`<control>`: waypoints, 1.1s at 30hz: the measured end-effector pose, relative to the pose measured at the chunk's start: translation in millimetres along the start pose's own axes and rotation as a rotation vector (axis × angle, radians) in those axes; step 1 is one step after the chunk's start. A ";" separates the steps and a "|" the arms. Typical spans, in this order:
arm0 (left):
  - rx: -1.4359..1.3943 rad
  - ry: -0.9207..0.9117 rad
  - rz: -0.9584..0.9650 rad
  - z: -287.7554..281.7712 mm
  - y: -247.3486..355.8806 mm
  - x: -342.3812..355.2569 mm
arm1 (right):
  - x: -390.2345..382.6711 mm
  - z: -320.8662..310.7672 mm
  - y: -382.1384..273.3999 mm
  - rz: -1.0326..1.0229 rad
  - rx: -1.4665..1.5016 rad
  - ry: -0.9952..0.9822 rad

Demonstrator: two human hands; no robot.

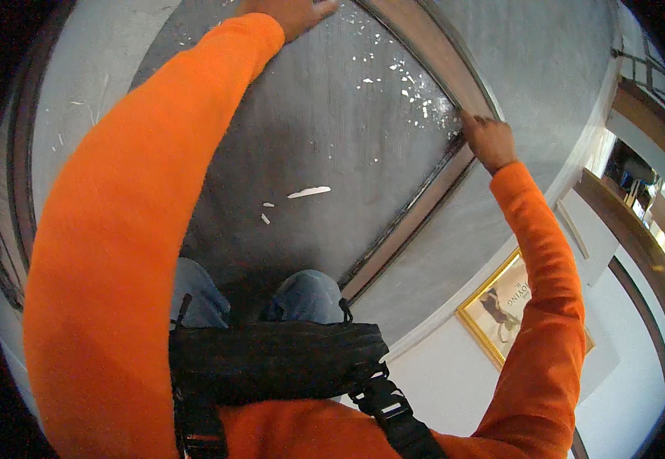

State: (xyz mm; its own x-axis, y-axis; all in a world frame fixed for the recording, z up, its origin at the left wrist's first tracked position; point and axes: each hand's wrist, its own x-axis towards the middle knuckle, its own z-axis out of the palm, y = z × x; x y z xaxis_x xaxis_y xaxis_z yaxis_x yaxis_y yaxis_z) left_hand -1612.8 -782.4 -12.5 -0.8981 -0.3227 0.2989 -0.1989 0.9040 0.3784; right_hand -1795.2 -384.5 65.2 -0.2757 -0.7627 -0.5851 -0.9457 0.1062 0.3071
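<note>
The panel [325, 138] is a matt dark grey surface, rough-brushed and speckled with white flakes. Bordering the panel, the frame [424, 46] is brown wood with a dull sheen. Beyond the frame, the wall [547, 69] is matt grey plaster. The sleeves [133, 229] are soft orange cloth.

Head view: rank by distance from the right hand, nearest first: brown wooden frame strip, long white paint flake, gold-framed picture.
From the right hand:
1. Brown wooden frame strip, touched by its fingertips.
2. Long white paint flake, to its left on the grey panel.
3. Gold-framed picture, lower right on the white wall.
</note>
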 end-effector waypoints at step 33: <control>-0.026 -0.041 -0.015 -3.8 1.7 2.2 | 18.0 -31.8 -15.6 0.010 0.019 -0.025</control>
State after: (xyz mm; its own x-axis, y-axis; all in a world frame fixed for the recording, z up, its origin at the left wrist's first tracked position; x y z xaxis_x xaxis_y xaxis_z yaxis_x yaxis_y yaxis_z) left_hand -1613.6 -782.7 -7.8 -0.9105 -0.3236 0.2575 -0.2022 0.8915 0.4055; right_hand -1780.0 -420.2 73.7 -0.2895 -0.7454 -0.6005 -0.9458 0.1263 0.2991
